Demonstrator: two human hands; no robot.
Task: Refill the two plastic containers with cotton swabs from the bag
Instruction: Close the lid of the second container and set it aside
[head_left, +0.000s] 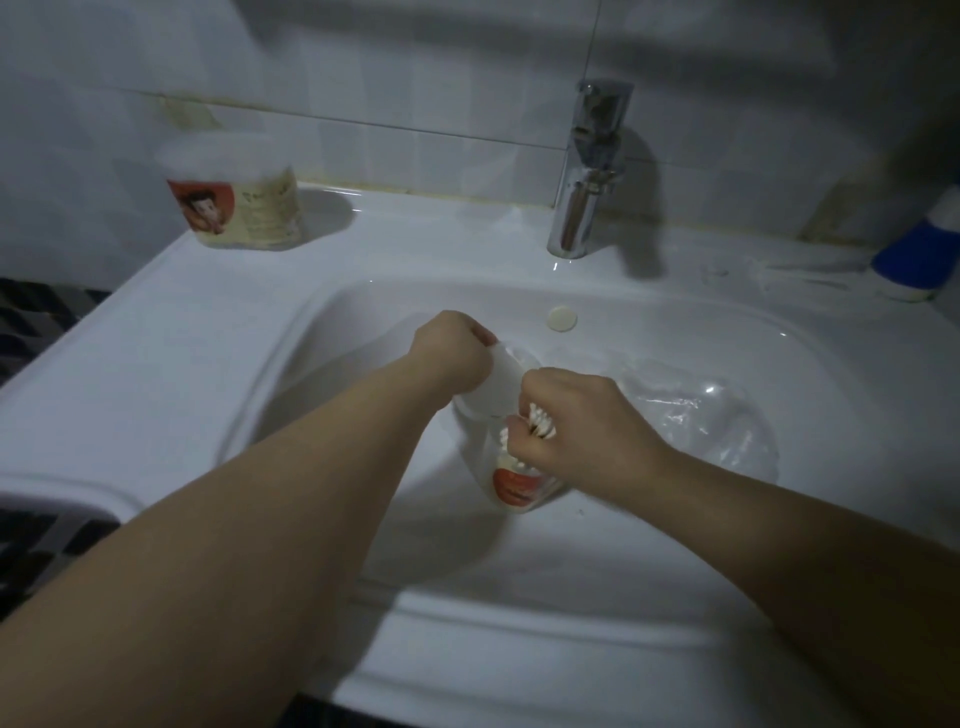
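A clear plastic container (511, 486) with an orange label stands in the basin of the white sink (171, 374). My left hand (452, 345) grips its white lid (496, 382), tilted up at the container's mouth. My right hand (582, 418) clutches a bunch of cotton swabs (540, 421), their white tips showing at the container's opening. The clear plastic bag (701, 415) lies in the basin just right of my right hand. A second container (236, 192) with a lid on and the same label stands on the sink's back left ledge.
A chrome faucet (587, 166) rises at the back of the sink, with a round overflow cap (562, 318) below it. A blue and white bottle (919, 249) lies on the right ledge. Tiled wall is behind; dark patterned floor (31, 322) shows at left.
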